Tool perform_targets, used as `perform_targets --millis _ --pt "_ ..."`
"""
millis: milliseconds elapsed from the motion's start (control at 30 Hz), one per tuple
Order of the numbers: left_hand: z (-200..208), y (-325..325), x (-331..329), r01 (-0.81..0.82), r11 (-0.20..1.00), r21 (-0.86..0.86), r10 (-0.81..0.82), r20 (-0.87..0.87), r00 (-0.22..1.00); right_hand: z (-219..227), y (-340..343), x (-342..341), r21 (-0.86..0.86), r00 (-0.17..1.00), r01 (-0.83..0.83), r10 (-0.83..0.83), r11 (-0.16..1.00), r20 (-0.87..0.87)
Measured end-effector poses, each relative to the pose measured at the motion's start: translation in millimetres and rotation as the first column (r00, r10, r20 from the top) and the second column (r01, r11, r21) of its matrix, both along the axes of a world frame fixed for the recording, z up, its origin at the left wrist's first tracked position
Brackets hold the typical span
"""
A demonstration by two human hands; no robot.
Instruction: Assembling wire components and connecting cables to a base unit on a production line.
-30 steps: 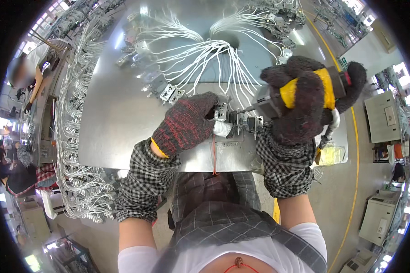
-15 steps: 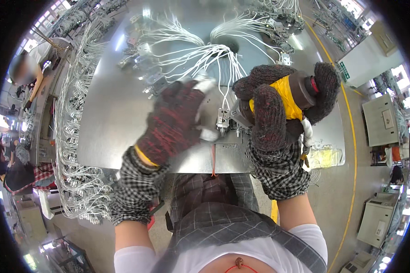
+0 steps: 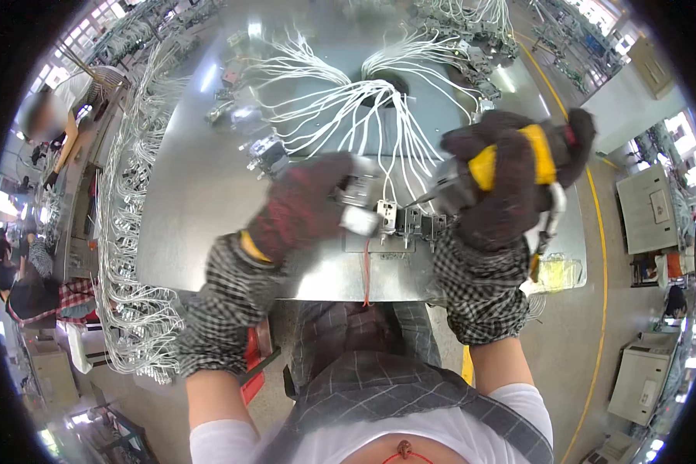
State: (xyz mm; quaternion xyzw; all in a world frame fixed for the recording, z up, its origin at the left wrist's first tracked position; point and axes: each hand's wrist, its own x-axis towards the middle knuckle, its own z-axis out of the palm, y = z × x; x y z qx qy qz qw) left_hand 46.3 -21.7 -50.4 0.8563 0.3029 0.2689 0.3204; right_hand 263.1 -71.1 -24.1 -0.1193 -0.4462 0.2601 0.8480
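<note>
My left hand, in a dark knitted glove with white-wrapped fingertips, pinches a small metal connector near the front of the metal table. My right hand, gloved too, is wrapped round a dark power screwdriver with yellow tape on its body. Its thin bit points left, close to a standing metal connector; blur hides whether they touch. More small connectors stand in a row beside it on a flat plate. White wires run from the connectors to a dark round opening.
Bundled white wires with metal connectors fan across the table's far part. Hanging white wire harnesses line its left side. A clear yellowish package lies at the right corner. An orange cord hangs over the front edge. Another person is at far left.
The screwdriver has moved right and back from the row of connectors. My left hand has come slightly lower and right, now with a connector in its fingers. More of the row shows.
</note>
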Motion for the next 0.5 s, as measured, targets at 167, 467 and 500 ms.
perform_targets --millis 167,467,500 --pt "7 -14 28 0.005 0.995 -0.097 0.001 0.059 0.998 24 -11 -14 -0.019 0.979 0.202 -0.201 0.979 0.027" --pt "-8 -12 26 0.013 0.991 0.134 0.026 -0.288 0.957 -1 -20 -18 -0.251 0.983 0.179 -0.165 0.951 0.075" --pt "-9 -15 23 0.009 0.991 0.132 0.030 -0.295 0.955 -5 -20 -19 -0.284 0.992 0.122 -0.116 0.951 0.039"
